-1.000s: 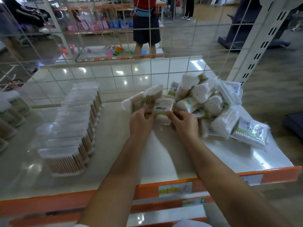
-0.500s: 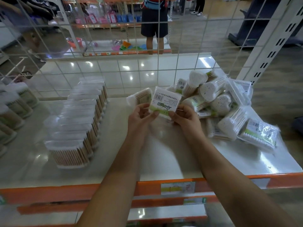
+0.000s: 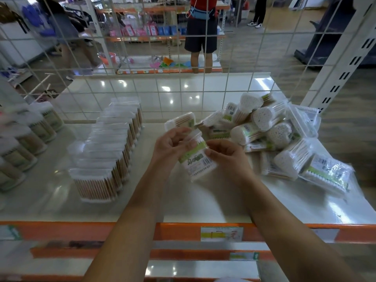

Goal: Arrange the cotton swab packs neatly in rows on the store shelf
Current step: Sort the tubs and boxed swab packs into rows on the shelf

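fingers: both hands curl round one cotton swab pack [image 3: 197, 159]; left hand [image 3: 168, 145] grips its upper left side with thumb and fingertips, right hand [image 3: 225, 155] pinches its right edge between thumb and forefinger
held pack: clear plastic box packed with swabs, white tips showing through the wall, green-and-white label with a barcode turned up; it is lifted above the shelf, tilted, between the two hands
shelf edge: orange front rail [image 3: 81, 231] with a price tag [image 3: 221, 234], nearest the camera; a lower rail shows below it
shelf: white glossy shelf surface [image 3: 183, 204], bare under the forearms
arranged row: row of packs [image 3: 107, 151] left of the hands, standing upright one behind another, running away from the camera; wooden sticks show through the clear sides, white lids or tips on top
far-left containers: round tubs [image 3: 24, 137] of swabs in a line at the left edge, blurred
loose pile: heap of packs [image 3: 270, 139] right of the hands, lying at all angles, some touching and overlapping; round bundles show their white cotton ends, flat bagged packs [image 3: 327, 176] lie at the right front
stray pack: one pack [image 3: 180, 122] lies on its side just beyond the left hand
back: white wire grid [image 3: 203, 82] behind the shelf; people and other shelves beyond it
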Demonstrator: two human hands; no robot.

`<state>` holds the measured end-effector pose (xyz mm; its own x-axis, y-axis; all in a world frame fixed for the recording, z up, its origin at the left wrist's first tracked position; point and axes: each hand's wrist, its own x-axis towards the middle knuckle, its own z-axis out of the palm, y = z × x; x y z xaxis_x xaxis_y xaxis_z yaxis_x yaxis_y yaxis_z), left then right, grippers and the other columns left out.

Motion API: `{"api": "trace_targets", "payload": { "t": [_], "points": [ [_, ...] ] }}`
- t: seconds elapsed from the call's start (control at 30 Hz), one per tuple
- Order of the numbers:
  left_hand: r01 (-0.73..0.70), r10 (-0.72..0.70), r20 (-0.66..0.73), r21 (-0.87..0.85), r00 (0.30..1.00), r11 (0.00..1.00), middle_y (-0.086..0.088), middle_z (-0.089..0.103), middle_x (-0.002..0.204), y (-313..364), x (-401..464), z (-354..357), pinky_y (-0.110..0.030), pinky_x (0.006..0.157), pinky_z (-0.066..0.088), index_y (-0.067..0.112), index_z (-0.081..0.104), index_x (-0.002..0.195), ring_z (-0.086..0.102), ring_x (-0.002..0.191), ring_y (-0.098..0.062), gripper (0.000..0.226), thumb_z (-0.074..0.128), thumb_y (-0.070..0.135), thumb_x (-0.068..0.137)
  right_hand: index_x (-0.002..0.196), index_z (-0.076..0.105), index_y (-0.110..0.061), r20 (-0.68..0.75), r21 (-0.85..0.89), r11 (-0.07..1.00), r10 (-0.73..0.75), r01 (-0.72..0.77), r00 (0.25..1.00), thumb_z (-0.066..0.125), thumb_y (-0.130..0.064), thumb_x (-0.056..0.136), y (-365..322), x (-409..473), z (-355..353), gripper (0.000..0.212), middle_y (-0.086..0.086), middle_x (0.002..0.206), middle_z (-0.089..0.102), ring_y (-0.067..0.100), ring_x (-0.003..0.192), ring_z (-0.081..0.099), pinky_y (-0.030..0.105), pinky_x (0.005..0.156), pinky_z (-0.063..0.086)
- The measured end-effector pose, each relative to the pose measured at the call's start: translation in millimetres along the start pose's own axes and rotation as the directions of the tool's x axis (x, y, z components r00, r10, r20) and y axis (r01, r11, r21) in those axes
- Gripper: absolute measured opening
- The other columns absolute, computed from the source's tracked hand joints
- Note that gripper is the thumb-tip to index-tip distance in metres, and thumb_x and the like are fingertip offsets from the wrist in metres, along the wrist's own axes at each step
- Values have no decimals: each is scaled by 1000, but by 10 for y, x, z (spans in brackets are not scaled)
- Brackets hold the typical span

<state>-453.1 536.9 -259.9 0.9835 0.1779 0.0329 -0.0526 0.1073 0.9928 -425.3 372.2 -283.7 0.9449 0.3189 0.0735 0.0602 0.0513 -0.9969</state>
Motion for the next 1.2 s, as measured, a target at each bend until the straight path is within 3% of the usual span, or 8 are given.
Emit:
{"api": "trace_targets", "payload": {
  "t": [0.13,0.37,0.5,0.63,0.8,0.97,1.03,1.2],
  "points": [
    [12,-12,-4,-35,1000,999,-6,70,98,-16,-21,28,-21,68,54,4,59,114,68,87,-13,43,70,-1,73,85,69,-14,42,24,1000,-12,11,999,58,2,84,-25,-42,-14,19,0,76,72,14,72,66,23,65,52],
    [101,-96,36,-162,995,982,-12,69,101,-171,-105,21,-38,79,57,10,62,107,67,94,-28,37,67,9,70,84,65,-14,-148,170,984,-26,51,989,58,-2,86,-38,-59,15,14,-4,71,69,14,70,61,30,65,48],
    [119,-117,18,-134,993,984,-13,68,103,-213,-103,55,-30,72,54,8,64,105,64,92,-26,32,67,9,73,85,63,-13,-217,194,980,6,37,976,56,0,87,-64,-80,26,15,1,76,69,18,77,62,35,73,53],
    [130,-131,1,-164,991,978,-17,69,101,-202,-105,51,-44,83,51,7,66,99,64,93,-31,32,69,10,67,92,63,-17,-269,105,993,-27,57,963,61,-3,85,-44,-101,51,15,6,83,65,21,79,61,37,71,52],
    [103,-101,21,-139,995,985,-2,73,87,-101,-189,25,-28,69,57,12,66,94,68,84,-20,22,61,-4,80,95,58,-23,-371,-330,936,-250,125,894,69,-13,81,-105,-132,174,21,-9,79,56,3,67,52,20,61,47],
    [31,-19,88,-129,996,991,-4,71,93,56,-327,-118,-36,79,55,13,62,97,66,92,-23,23,59,-4,82,97,61,-21,-331,-370,914,-298,168,895,63,-14,86,-265,-265,297,13,-8,83,62,10,73,61,28,64,52],
    [-4,15,115,-94,993,996,-4,69,93,130,-388,-183,-36,79,55,15,62,96,65,91,-22,23,63,-2,79,98,63,-20,-303,-339,924,-284,176,910,58,-25,90,-312,-350,353,11,-7,85,67,13,75,65,30,65,54],
    [-93,86,155,33,984,995,4,65,85,307,-605,-240,-27,72,53,21,62,85,60,84,-12,25,74,10,66,110,63,-20,-207,-278,955,-162,101,965,62,-60,74,-482,-562,556,54,-4,101,68,11,89,67,33,75,56]
  ]
}}
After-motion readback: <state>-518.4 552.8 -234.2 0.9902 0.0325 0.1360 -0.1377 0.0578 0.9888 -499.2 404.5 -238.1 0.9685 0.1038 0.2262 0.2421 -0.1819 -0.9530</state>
